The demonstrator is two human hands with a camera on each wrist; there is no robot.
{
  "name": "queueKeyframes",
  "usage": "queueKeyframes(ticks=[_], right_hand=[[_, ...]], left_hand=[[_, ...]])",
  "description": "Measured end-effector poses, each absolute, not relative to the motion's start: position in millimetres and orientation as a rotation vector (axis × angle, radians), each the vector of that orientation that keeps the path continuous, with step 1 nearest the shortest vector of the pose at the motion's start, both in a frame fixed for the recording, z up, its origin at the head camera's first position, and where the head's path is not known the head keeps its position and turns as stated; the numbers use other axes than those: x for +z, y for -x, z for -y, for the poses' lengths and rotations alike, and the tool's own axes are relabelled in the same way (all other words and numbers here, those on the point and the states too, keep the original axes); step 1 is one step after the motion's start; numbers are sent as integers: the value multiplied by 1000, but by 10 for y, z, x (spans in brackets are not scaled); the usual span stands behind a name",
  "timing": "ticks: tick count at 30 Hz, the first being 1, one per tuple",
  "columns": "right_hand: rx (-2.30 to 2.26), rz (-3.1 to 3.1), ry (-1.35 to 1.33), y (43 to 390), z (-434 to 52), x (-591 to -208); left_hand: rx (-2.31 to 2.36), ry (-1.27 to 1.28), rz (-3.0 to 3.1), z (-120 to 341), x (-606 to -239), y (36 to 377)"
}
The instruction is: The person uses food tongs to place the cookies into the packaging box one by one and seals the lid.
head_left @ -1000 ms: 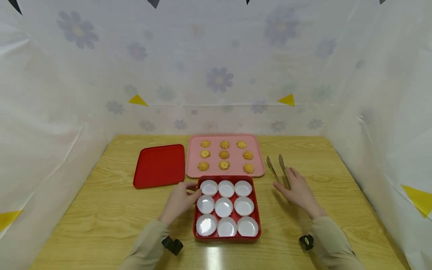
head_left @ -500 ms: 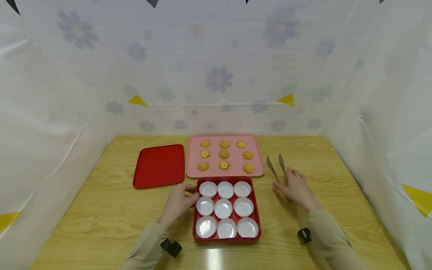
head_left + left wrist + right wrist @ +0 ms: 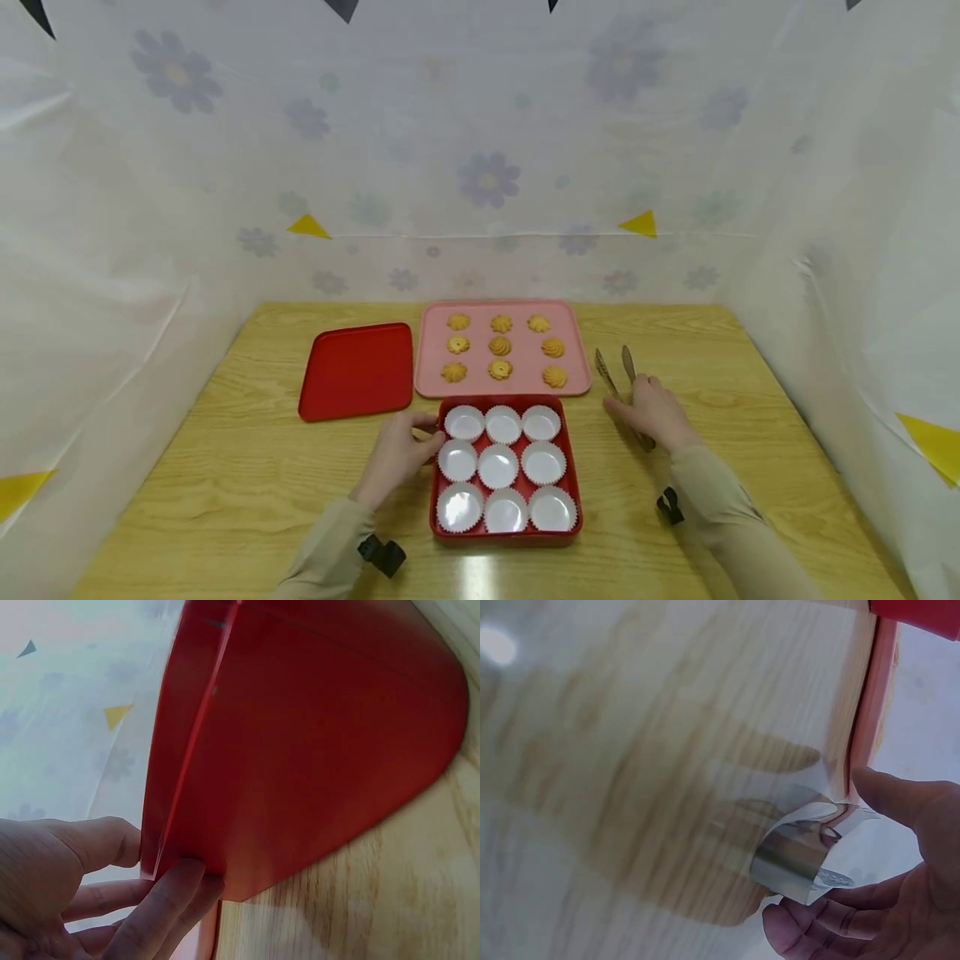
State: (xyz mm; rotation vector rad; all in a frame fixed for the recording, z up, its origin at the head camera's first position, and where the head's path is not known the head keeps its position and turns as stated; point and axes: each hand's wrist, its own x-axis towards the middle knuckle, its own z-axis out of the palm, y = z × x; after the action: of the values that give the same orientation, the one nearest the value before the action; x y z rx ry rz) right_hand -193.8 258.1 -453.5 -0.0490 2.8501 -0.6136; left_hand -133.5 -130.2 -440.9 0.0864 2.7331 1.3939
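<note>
A red box point(image 3: 506, 540) holds several white paper baking cups point(image 3: 498, 465) in rows. My left hand point(image 3: 397, 457) holds the box at its back left corner. In the left wrist view its thumb is at the rim, with fingertips against the outer wall point(image 3: 300, 750). Metal tongs point(image 3: 606, 372) lie on the table to the right, arms spread and tips pointing away. My right hand point(image 3: 654, 412) reaches over them. In the right wrist view its thumb and fingers are on either side of the tongs point(image 3: 787, 862); the thumb looks apart from the metal.
Behind the box lies a pink tray point(image 3: 517, 387) with several piped cookies point(image 3: 500, 345) in rows. A red square lid point(image 3: 356, 371) lies left of the tray. White flowered sheets point(image 3: 487, 125) enclose the wooden table point(image 3: 300, 517) at the back and sides.
My right hand has moved slightly left and towards me along the tongs, uncovering their near end. The tongs have not visibly moved. My left hand stays at the box corner.
</note>
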Motion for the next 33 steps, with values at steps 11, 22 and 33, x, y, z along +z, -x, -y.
queueKeyframes(ticks=[11,22,33], right_hand=[[-574,-2893,14,2026,-2572,-4616],[-583,-2928,32,2002,-2592,-4626],[-662,-3076,81,1943,-2617,-4572]], left_hand=[[1392,-105,-2755,1303,-4436,1334],[1395,-100,-2752,1286,-4442,1325],[1330,-125,-2787,1274,-4430,1319]])
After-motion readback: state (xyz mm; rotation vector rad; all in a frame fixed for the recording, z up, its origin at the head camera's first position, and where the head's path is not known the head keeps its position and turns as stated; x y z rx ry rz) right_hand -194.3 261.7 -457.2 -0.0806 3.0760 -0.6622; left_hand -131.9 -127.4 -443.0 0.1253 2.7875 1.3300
